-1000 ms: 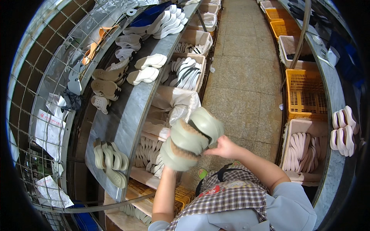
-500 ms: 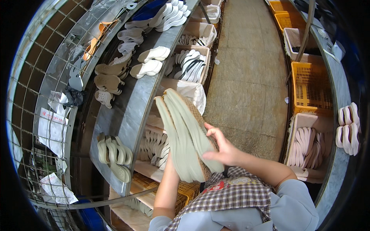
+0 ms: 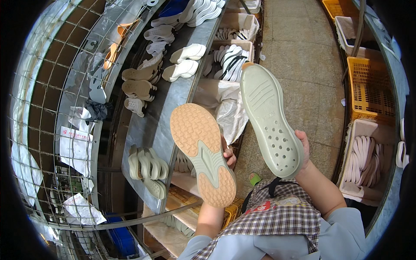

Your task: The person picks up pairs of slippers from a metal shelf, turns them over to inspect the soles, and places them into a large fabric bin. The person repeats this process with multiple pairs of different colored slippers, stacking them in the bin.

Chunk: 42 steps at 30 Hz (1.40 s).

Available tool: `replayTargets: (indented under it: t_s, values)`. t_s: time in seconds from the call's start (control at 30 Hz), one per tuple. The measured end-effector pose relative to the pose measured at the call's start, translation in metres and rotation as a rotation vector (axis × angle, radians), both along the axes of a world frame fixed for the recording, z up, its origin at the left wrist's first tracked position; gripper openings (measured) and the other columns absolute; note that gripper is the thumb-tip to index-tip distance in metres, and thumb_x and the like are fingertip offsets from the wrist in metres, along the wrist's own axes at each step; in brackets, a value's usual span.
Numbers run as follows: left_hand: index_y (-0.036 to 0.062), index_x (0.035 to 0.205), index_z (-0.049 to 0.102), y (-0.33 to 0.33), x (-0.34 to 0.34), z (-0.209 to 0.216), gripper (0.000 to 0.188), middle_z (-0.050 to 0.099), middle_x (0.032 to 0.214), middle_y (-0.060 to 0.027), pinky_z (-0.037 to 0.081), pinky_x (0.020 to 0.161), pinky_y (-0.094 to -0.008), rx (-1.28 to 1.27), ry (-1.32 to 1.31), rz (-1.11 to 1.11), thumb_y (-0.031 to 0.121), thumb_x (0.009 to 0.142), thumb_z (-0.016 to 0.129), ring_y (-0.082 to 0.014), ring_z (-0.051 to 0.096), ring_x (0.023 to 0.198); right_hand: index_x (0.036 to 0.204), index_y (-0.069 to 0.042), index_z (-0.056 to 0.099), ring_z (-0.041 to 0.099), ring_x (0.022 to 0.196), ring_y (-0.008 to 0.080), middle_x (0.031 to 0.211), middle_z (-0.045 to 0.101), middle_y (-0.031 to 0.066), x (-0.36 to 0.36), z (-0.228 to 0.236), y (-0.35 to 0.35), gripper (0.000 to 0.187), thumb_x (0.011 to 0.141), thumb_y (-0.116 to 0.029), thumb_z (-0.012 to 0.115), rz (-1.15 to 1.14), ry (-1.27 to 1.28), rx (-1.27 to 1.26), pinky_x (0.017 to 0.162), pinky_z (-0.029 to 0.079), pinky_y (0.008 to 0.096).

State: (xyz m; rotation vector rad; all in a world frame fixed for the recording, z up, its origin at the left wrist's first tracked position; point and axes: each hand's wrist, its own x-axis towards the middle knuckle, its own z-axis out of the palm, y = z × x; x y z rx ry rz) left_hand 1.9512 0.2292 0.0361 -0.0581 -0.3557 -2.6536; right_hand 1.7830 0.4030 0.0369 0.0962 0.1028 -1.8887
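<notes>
My left hand (image 3: 229, 157) is wrapped around a pale green shoe sole (image 3: 209, 152), tilted so its tan, textured tread faces up. Beside it, a second shoe sole (image 3: 263, 113) is gripped along its heel end by my right hand (image 3: 304, 149). This one shows its pale green inner side, with grooves at the forefoot and small round holes at the heel. The two soles are held apart, over the aisle and shelf edge. Whether more soles are stacked behind either one is hidden.
On the left, a grey shelf (image 3: 180, 92) bears green soles (image 3: 145, 167) and white soles (image 3: 184, 69). Lined bins (image 3: 243, 27) of soles stand beneath it. A wire mesh (image 3: 52, 99) rises at far left. Yellow crates (image 3: 369, 84) and a bin of pinkish soles (image 3: 363, 160) line the right.
The stack of green soles held between both hands has been parted. One part is now turned tread up in my left hand; the other, inner side up, has moved right with my right hand.
</notes>
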Motion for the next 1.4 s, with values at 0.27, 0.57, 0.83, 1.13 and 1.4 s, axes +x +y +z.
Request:
replayTargets:
  t_s: [0.27, 0.57, 0.83, 1.13, 1.4]
  values:
    - [0.0022, 0.129, 0.047, -0.003, -0.021, 0.016, 0.048, 0.055, 0.122, -0.0141, 0.055, 0.081, -0.0358, -0.338, -0.871, -0.041, 0.033, 0.093, 0.053, -0.021, 0.06, 0.102, 0.145, -0.003, 0.02, 0.05, 0.121, 0.0257, 0.137, 0.042, 0.0177, 0.027, -0.017, -0.019, 0.079, 0.073, -0.01, 0.05, 0.006, 0.723, 0.169, 0.101, 0.043, 0.0396]
    - [0.0008, 0.116, 0.035, 0.002, -0.001, 0.019, 0.048, 0.039, 0.092, -0.0107, 0.042, 0.068, -0.0268, 0.209, -0.115, -0.135, 0.027, 0.086, 0.062, -0.0211, 0.043, 0.077, 0.144, -0.008, 0.026, 0.056, 0.114, 0.0334, 0.132, 0.049, 0.0189, 0.015, -0.054, -0.011, 0.076, 0.073, -0.025, 0.049, 0.068, -0.046, -0.261, 0.097, 0.047, 0.0465]
    - [0.0002, 0.115, 0.034, -0.004, 0.0, 0.014, 0.047, 0.038, 0.09, -0.0097, 0.042, 0.068, -0.0266, 0.285, -0.012, -0.209, 0.025, 0.086, 0.062, -0.0202, 0.042, 0.076, 0.14, -0.009, 0.035, 0.058, 0.11, 0.037, 0.128, 0.052, 0.0192, 0.014, -0.058, 0.003, 0.072, 0.073, -0.032, 0.05, 0.107, -0.063, -0.119, 0.092, 0.049, 0.0509]
    - [0.0033, 0.139, 0.033, 0.005, -0.007, 0.012, 0.066, 0.042, 0.135, -0.0174, 0.046, 0.093, -0.035, -0.282, -0.246, 0.123, 0.034, 0.087, 0.061, -0.0278, 0.044, 0.121, 0.142, -0.004, 0.03, 0.052, 0.118, 0.0342, 0.134, 0.047, 0.0195, 0.016, -0.063, -0.007, 0.077, 0.075, -0.035, 0.052, 0.056, 0.225, 0.006, 0.099, 0.044, 0.0474]
    - [0.0017, 0.13, 0.047, -0.004, 0.013, -0.019, 0.049, 0.06, 0.115, -0.0138, 0.052, 0.087, -0.0377, 0.004, -0.526, -0.075, 0.027, 0.089, 0.057, -0.0229, 0.062, 0.101, 0.146, -0.002, 0.019, 0.042, 0.127, 0.0284, 0.142, 0.037, 0.017, 0.039, -0.034, -0.032, 0.086, 0.079, -0.038, 0.057, 0.183, 0.552, 0.078, 0.105, 0.036, 0.0418]
